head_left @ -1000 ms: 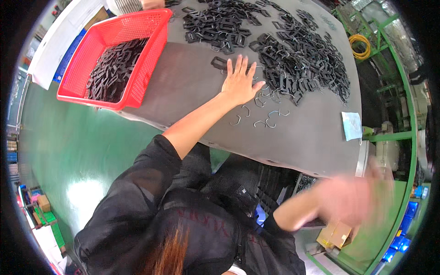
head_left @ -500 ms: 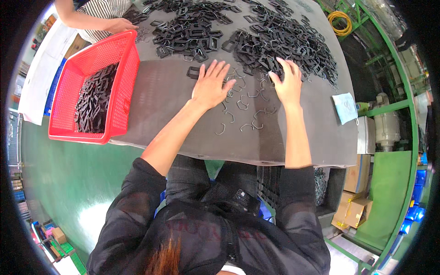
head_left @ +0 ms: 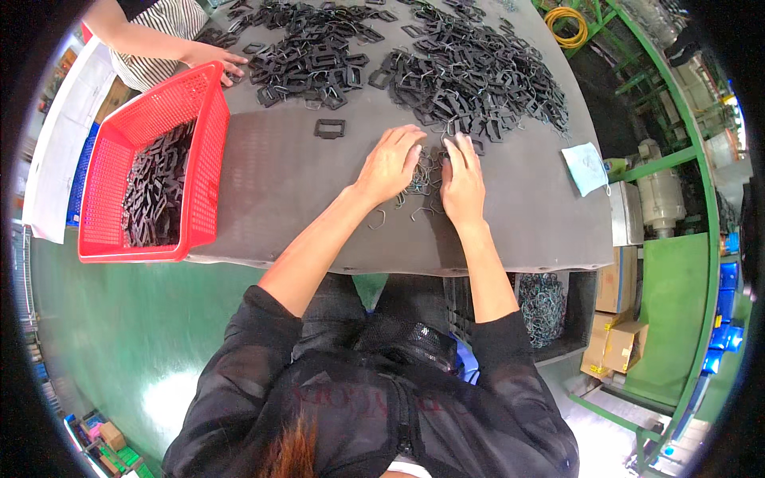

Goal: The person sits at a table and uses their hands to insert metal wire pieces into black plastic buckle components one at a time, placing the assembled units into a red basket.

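Small bent metal hooks (head_left: 420, 185) lie bunched on the grey tabletop (head_left: 275, 187) between my two hands. On their left side, my left hand (head_left: 390, 166) rests with fingers stretched out. My right hand (head_left: 463, 182) flanks them on the right, fingers extended toward the far pile. Neither hand visibly grips anything, though the palms are hidden. A single black rectangular buckle (head_left: 329, 128) sits apart, left of my left hand. Just beyond my fingertips spreads a large heap of black buckles (head_left: 486, 84) with wire hooks among them; a second heap (head_left: 311, 56) lies to its left.
A red perforated basket (head_left: 209, 171) holding black pieces stands at the table's left edge. Behind it reaches a co-worker's hand (head_left: 213, 60). A light blue face mask (head_left: 586, 169) lies at the right edge. Below the table, a dark bin contains metal hooks (head_left: 542, 311).
My hands have come together, the left moving right and the right moving left and nearer. Scattered hooks are now gathered between them. The co-worker's hand has spread its fingers.
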`<move>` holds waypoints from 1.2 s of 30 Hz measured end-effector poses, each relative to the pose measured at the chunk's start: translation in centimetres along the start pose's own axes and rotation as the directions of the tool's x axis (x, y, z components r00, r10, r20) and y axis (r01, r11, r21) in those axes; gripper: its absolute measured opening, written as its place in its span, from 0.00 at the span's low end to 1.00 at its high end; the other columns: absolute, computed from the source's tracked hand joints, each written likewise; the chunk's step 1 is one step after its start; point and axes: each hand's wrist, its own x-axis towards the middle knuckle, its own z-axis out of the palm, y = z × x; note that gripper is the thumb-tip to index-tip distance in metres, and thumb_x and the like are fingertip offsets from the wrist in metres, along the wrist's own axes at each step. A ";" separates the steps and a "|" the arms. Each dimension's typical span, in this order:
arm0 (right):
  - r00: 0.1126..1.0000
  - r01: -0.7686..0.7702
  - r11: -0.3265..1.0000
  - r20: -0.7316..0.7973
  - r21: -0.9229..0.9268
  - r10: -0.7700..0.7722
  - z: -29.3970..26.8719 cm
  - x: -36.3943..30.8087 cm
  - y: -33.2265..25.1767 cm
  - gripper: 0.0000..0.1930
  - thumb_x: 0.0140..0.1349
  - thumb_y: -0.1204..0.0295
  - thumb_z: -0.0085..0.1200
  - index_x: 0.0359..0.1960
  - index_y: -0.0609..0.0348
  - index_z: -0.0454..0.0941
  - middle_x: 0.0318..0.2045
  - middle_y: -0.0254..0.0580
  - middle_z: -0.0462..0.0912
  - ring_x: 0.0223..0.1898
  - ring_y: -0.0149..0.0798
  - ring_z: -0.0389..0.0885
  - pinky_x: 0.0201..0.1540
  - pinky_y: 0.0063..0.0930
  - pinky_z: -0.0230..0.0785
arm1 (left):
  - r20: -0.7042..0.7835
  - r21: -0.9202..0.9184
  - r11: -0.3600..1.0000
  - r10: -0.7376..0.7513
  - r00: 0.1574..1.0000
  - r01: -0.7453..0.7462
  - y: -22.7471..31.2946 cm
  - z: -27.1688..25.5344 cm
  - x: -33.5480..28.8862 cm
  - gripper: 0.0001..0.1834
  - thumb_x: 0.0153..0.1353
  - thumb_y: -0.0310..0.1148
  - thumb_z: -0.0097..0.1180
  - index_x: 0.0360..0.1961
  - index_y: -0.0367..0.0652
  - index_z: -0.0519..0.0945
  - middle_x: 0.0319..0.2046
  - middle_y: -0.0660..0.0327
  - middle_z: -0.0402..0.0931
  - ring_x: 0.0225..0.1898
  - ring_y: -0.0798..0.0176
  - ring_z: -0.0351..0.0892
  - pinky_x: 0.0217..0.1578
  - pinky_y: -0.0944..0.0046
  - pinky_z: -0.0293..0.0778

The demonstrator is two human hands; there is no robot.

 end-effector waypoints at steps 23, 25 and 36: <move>0.995 0.052 0.954 0.095 -0.295 -0.025 -1.2 0.9 0.1 0.10 0.58 0.66 0.50 0.37 0.54 0.80 0.43 0.35 0.78 0.54 0.37 0.69 0.58 0.51 0.53 | 0.084 0.092 0.994 0.055 0.995 -0.063 0.2 -0.2 0.4 0.15 0.61 0.31 0.48 0.48 0.40 0.75 0.50 0.54 0.72 0.56 0.53 0.67 0.56 0.56 0.63; 0.993 0.067 0.976 0.113 -0.207 -0.044 -1.8 -0.9 -2.4 0.10 0.59 0.67 0.49 0.37 0.56 0.79 0.44 0.36 0.78 0.54 0.38 0.70 0.61 0.55 0.48 | 0.107 0.138 0.989 0.034 0.994 -0.049 -0.2 -0.6 -0.5 0.16 0.63 0.32 0.45 0.51 0.41 0.73 0.53 0.55 0.70 0.59 0.54 0.64 0.59 0.56 0.59; 0.889 0.342 0.931 0.275 0.131 -0.365 -1.4 -4.0 -12.1 0.31 0.53 0.47 0.50 0.57 0.47 0.67 0.62 0.42 0.61 0.67 0.47 0.48 0.62 0.70 0.31 | -0.044 -0.442 0.854 -0.325 0.945 0.273 1.4 -8.1 -0.1 0.18 0.69 0.38 0.38 0.51 0.39 0.74 0.47 0.59 0.75 0.51 0.65 0.71 0.52 0.65 0.64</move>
